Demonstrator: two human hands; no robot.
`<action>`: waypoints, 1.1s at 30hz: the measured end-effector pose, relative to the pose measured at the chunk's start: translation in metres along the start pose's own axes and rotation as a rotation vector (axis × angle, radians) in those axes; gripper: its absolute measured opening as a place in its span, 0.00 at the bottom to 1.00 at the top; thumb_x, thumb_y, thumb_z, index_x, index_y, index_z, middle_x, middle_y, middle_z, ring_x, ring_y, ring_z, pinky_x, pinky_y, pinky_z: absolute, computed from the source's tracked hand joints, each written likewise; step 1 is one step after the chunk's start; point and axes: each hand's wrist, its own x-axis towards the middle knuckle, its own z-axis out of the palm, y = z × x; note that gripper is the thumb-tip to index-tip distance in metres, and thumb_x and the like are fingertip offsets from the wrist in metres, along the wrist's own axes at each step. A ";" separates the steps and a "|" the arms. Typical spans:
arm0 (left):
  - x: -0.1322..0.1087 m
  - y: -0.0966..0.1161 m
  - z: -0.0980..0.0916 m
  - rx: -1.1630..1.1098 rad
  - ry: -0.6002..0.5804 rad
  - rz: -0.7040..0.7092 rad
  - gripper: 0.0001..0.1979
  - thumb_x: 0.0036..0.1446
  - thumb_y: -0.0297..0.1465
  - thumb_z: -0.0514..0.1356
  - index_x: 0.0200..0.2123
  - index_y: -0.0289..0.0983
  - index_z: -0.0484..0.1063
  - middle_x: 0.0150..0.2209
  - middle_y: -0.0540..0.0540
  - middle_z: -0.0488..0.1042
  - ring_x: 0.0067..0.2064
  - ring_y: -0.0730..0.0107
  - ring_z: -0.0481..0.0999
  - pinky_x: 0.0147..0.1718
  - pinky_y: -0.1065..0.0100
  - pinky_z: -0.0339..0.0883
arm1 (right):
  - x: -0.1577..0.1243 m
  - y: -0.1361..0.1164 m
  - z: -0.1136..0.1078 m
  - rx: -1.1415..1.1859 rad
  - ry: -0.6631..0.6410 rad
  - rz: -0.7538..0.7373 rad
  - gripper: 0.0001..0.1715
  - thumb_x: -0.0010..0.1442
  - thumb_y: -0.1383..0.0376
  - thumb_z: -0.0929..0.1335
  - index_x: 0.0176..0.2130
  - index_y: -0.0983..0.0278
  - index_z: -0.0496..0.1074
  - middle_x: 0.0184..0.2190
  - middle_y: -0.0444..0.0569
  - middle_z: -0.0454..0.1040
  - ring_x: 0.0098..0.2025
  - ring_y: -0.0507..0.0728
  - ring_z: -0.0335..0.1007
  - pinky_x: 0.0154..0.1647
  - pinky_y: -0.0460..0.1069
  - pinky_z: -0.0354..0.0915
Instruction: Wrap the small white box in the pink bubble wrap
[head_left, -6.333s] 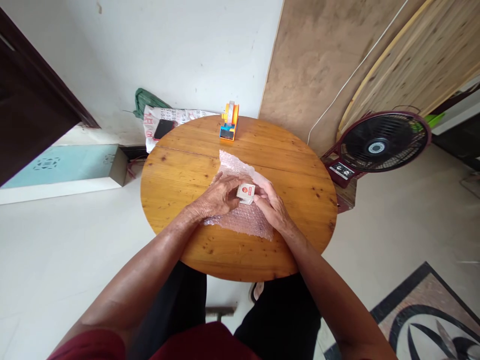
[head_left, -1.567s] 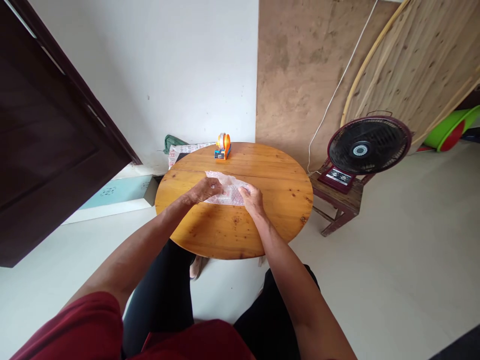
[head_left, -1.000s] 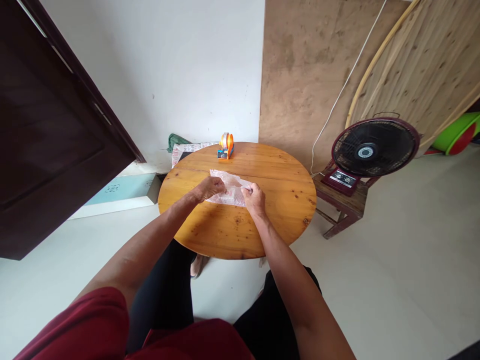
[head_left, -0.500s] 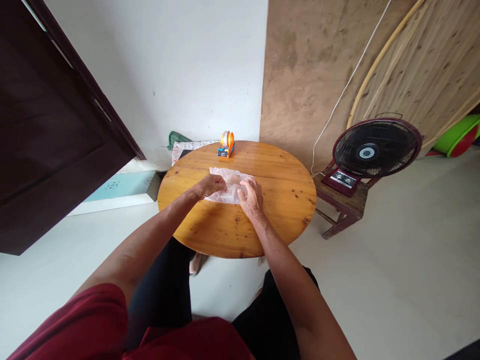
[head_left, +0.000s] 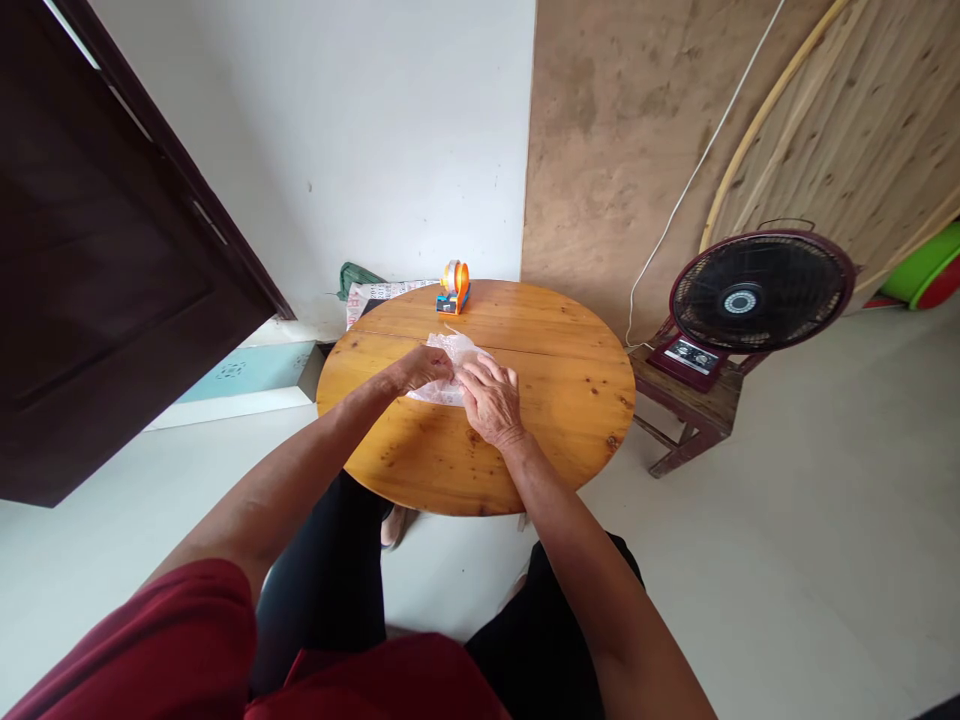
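A sheet of clear bubble wrap [head_left: 448, 352] lies bunched on the round wooden table [head_left: 555, 385]. My left hand [head_left: 421, 367] grips its left side with curled fingers. My right hand [head_left: 489, 398] lies over its right part, fingers pressed onto the wrap and folding it toward the left hand. Whatever is inside the wrap is hidden under the hands. An orange and blue tape dispenser [head_left: 454, 286] stands at the table's far edge, well beyond both hands.
A black and maroon fan [head_left: 757, 297] sits on a low wooden stool [head_left: 686, 410] right of the table. Behind the table lie a printed bag [head_left: 375, 293] and a green cloth [head_left: 356, 278]. A dark door [head_left: 90, 300] is at left, wooden boards [head_left: 750, 120] at right.
The small box seen in my hands earlier is now out of sight in the wrap. Over the last second my right hand moved left across the bubble wrap, folding it over toward my left hand.
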 end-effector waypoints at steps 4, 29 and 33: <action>-0.001 0.000 0.000 -0.005 -0.003 0.009 0.08 0.38 0.34 0.63 0.21 0.34 0.71 0.19 0.54 0.66 0.24 0.77 0.60 0.24 0.73 0.51 | 0.000 0.000 0.000 0.008 -0.031 -0.017 0.18 0.68 0.63 0.59 0.52 0.60 0.72 0.57 0.50 0.73 0.65 0.61 0.54 0.59 0.59 0.48; -0.017 -0.014 -0.042 -0.029 -0.061 -0.103 0.17 0.34 0.40 0.70 0.28 0.35 0.76 0.26 0.50 0.73 0.29 0.70 0.69 0.29 0.71 0.59 | 0.000 -0.001 0.000 0.034 -0.057 -0.007 0.15 0.65 0.62 0.64 0.49 0.58 0.75 0.54 0.48 0.75 0.61 0.61 0.59 0.60 0.58 0.49; -0.014 -0.019 -0.034 -0.036 -0.047 -0.157 0.14 0.36 0.39 0.68 0.21 0.35 0.72 0.20 0.51 0.68 0.25 0.72 0.64 0.25 0.70 0.55 | 0.000 -0.001 0.000 0.036 -0.046 -0.019 0.15 0.65 0.62 0.64 0.49 0.59 0.75 0.54 0.48 0.75 0.61 0.61 0.60 0.59 0.57 0.51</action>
